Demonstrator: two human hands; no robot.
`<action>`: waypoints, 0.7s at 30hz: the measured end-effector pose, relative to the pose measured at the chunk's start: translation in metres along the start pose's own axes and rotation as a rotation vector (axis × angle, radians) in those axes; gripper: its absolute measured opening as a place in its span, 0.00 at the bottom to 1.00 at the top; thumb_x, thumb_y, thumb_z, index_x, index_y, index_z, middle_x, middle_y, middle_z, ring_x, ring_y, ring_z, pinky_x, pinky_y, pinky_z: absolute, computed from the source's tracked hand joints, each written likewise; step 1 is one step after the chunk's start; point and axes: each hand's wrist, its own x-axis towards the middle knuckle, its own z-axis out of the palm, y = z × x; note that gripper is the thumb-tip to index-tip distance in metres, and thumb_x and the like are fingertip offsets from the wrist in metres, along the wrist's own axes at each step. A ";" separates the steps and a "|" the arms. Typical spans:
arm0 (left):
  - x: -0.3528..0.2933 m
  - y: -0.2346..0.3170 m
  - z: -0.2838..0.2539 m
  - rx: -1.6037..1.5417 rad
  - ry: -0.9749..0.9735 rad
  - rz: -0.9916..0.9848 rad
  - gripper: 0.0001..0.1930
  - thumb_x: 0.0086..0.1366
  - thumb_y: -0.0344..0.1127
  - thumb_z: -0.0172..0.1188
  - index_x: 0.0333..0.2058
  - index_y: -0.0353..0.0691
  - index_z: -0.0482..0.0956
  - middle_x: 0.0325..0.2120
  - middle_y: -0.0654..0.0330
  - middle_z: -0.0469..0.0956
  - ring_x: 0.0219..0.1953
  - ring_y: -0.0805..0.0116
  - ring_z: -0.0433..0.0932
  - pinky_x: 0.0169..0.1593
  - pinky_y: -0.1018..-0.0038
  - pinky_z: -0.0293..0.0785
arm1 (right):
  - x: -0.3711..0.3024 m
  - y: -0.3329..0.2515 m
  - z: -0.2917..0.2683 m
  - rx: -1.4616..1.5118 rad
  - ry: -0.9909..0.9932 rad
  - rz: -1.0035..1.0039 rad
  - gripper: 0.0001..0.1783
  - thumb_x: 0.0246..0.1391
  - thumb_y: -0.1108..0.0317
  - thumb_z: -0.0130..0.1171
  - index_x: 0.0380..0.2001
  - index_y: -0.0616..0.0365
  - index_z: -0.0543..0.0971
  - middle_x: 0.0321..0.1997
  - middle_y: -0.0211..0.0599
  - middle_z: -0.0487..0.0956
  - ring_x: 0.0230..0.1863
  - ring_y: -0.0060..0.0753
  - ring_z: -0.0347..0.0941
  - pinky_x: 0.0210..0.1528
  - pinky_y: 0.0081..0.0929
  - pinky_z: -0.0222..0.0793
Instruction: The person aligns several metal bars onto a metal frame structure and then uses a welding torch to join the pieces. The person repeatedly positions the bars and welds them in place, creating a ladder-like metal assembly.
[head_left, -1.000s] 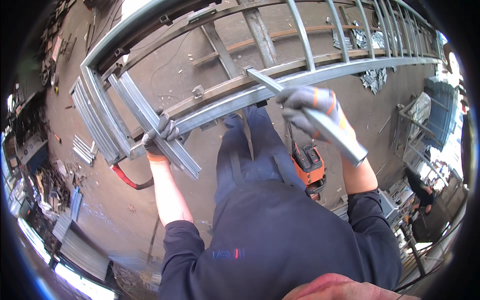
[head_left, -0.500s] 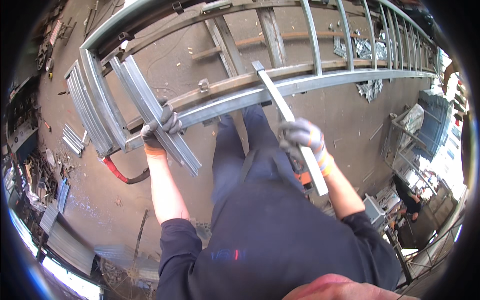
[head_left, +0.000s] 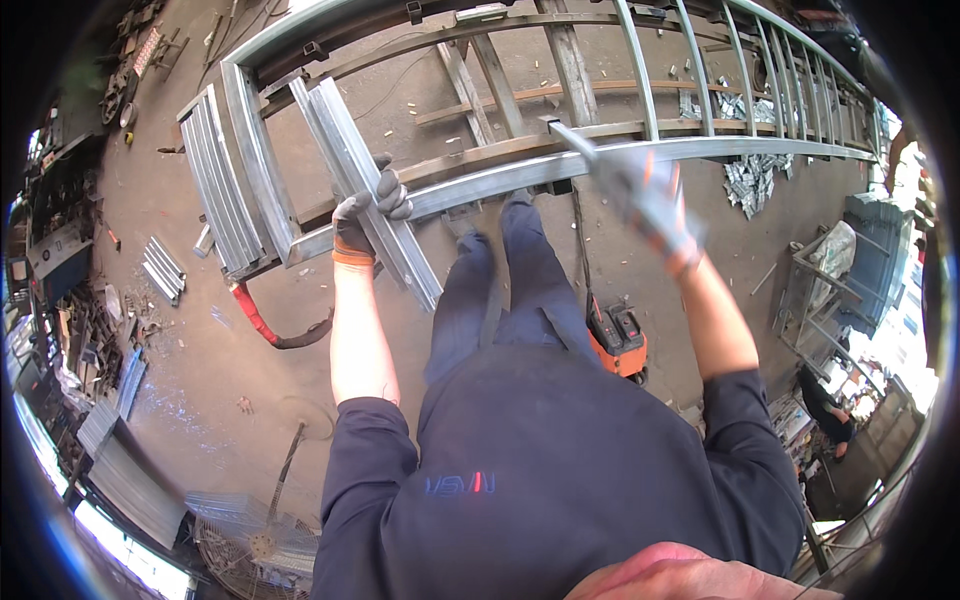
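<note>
My left hand, in a grey glove with an orange cuff, is closed around a bundle of long silvery metal tubes, which slants across the near rail of a ladder-like metal frame. My right hand, gloved the same way and smeared by motion, grips a single square metal tube above that rail. The far end of this tube shows by the rail; its near part is hidden by the hand. Several more metal tubes lie side by side at the frame's left end.
An orange and black machine stands on the floor right of my legs. A red and black cable curves below the frame's left end. Metal offcuts are heaped beneath the frame. At the far right, a person is beside a cluttered bench.
The square tube in my right hand has swung up and away, toward the frame's near rail. My left hand keeps its bundle. The view has shifted, bringing the orange machine into sight.
</note>
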 end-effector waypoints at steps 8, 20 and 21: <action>-0.012 0.004 0.016 0.071 0.151 0.015 0.37 0.56 0.38 0.71 0.63 0.34 0.69 0.30 0.65 0.64 0.30 0.73 0.66 0.37 0.73 0.67 | 0.025 0.039 -0.053 0.355 -0.448 0.220 0.16 0.52 0.68 0.66 0.46 0.49 0.83 0.52 0.35 0.85 0.45 0.37 0.83 0.45 0.33 0.80; -0.029 0.020 0.008 0.122 0.180 0.086 0.37 0.54 0.36 0.69 0.65 0.40 0.70 0.27 0.66 0.64 0.25 0.73 0.66 0.31 0.72 0.66 | 0.023 0.053 -0.067 -0.341 -0.776 -0.039 0.10 0.49 0.66 0.64 0.37 0.46 0.85 0.40 0.28 0.81 0.36 0.28 0.81 0.32 0.31 0.78; -0.028 0.019 0.009 0.110 0.190 0.066 0.37 0.54 0.36 0.70 0.65 0.39 0.71 0.27 0.66 0.64 0.25 0.73 0.66 0.31 0.72 0.66 | 0.043 0.060 -0.072 -0.204 -0.772 0.163 0.12 0.48 0.68 0.63 0.38 0.52 0.85 0.39 0.31 0.82 0.36 0.30 0.82 0.33 0.30 0.77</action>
